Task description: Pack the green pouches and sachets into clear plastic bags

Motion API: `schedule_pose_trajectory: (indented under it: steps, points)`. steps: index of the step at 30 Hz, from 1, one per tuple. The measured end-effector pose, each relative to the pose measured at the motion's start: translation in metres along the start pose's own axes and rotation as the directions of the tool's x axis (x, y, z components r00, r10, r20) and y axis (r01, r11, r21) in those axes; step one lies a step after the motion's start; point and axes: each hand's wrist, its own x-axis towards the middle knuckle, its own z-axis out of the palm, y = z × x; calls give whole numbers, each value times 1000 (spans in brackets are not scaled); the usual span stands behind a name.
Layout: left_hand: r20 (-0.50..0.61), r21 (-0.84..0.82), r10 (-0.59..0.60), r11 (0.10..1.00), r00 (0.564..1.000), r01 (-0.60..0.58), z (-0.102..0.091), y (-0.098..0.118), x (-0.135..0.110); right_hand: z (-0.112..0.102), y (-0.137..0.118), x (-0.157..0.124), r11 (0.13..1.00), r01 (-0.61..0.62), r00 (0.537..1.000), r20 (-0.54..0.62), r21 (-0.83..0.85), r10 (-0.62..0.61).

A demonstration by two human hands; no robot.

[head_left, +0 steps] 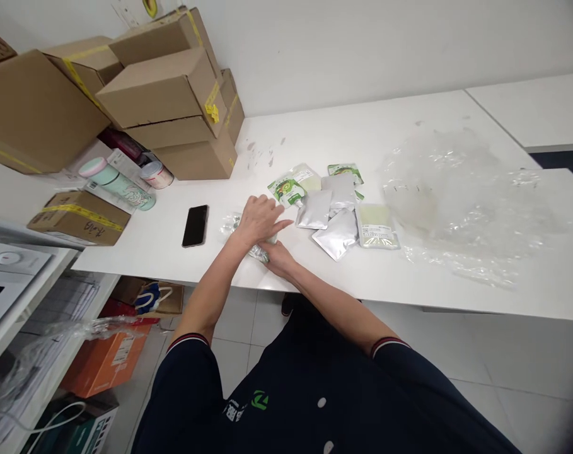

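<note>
Packet of clear film (pixel 233 224) lies on the white table (pixel 314 277) just left of the frame's centre, near the front edge, with both hands on it. The left hand (pixel 259 217) rests flat on top, its fingers stretched out, slightly spread and pointing right. The right hand (pixel 277 256) comes in from below and grips the packet's lower end, where a crumpled bit of film shows. Its fingers are tucked under the left hand, so I cannot tell whether they pinch or only press.

Judging by how things lie, this packet is the only piece in hand and the rest is untouched. Just to the right, loose sachets lie in an overlapping scatter: a green printed sachet (pixel 286 190), another green one (pixel 345 170) farther back, two silver sachets (pixel 314 217) and a pale sachet (pixel 377 227). None of them shows as sitting in any wrapper.

Further right lies a large heap of crumpled clear wrap (pixel 461 195). Left of the hands is a black phone (pixel 195 225), face up. Beyond it, at upper left, are a mint tumbler (pixel 120 186) on its side and stacked cardboard boxes (pixel 167 94).
</note>
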Motion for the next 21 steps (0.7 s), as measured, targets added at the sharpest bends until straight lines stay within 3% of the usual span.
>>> schedule_pose_trajectory:
  steps: [2, 4, 6, 8, 10, 13, 17, 19, 21]
  points:
    - [-25, 37, -202, 979, 979, 202, 3, -2, -3, 7, 3, 21, 981, 33, 998, -55, 192, -23]
    - [50, 13, -378, 926, 925, 378, 11, -8, -9, 13, 4, 41, 961, 33, 995, -100, 273, -6]
    - [221, -54, -445, 883, 868, 466, 20, -21, -16, 16, 3, 56, 976, -21, 992, -118, 219, 48]
    - [359, -124, -432, 856, 827, 501, 28, -41, -19, 16, -1, 66, 994, -105, 990, -86, 26, 107]
    - [393, -167, -418, 844, 819, 510, 32, -60, -20, 14, -5, 68, 938, -196, 980, -37, -287, 194]
    - [432, -175, -375, 857, 820, 484, 34, -75, -22, 4, -10, 58, 736, -184, 956, 55, -652, 289]
    - [444, -92, -288, 927, 848, 363, 39, -62, -32, -23, -20, 10, 695, -18, 903, 287, -719, 320]
    - [415, -73, -220, 959, 883, 273, 45, -57, -41, -41, -35, -27, 644, 107, 920, 322, -757, 225]
    - [368, -99, -146, 976, 918, 195, 51, -59, -51, -63, -63, -65, 552, 299, 951, 289, -778, -108]
